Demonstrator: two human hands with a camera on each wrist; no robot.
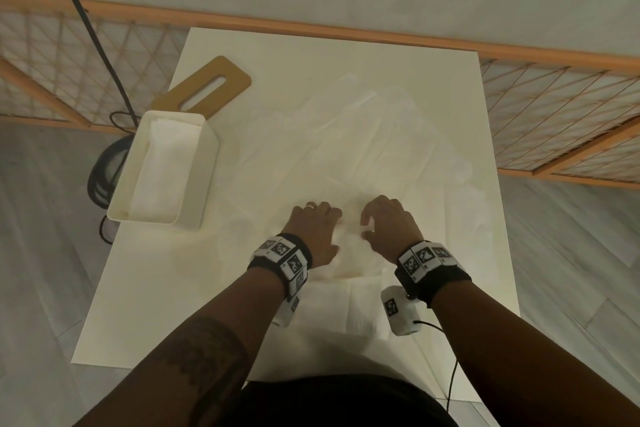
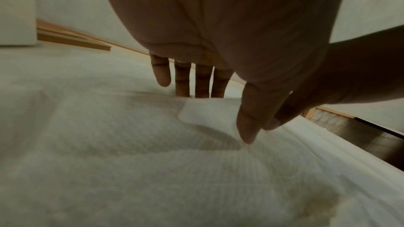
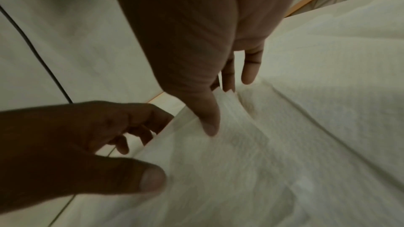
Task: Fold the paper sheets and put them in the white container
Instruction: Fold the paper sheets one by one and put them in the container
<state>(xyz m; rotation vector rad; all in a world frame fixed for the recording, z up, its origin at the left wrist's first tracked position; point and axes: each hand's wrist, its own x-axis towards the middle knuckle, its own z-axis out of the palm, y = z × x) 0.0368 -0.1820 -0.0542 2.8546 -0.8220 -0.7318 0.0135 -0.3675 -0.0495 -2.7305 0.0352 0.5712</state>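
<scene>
A white paper sheet (image 1: 350,232) lies near the table's middle front, its far edge lifted. My left hand (image 1: 313,229) and right hand (image 1: 384,222) sit side by side on it. In the right wrist view my right hand (image 3: 220,110) pinches the raised edge, thumb in front and fingers behind. In the left wrist view my left hand (image 2: 220,116) holds the same edge, its fingers (image 2: 202,84) behind the fold and the thumb on the front. The white container (image 1: 207,166) stands at the table's left edge with folded paper (image 1: 162,163) inside.
Several more loose sheets (image 1: 346,149) cover the far half of the white table (image 1: 138,305). A wooden lid with a slot (image 1: 207,87) lies behind the container. A black cable (image 1: 100,45) hangs at the left. An orange lattice rail (image 1: 346,31) runs behind the table.
</scene>
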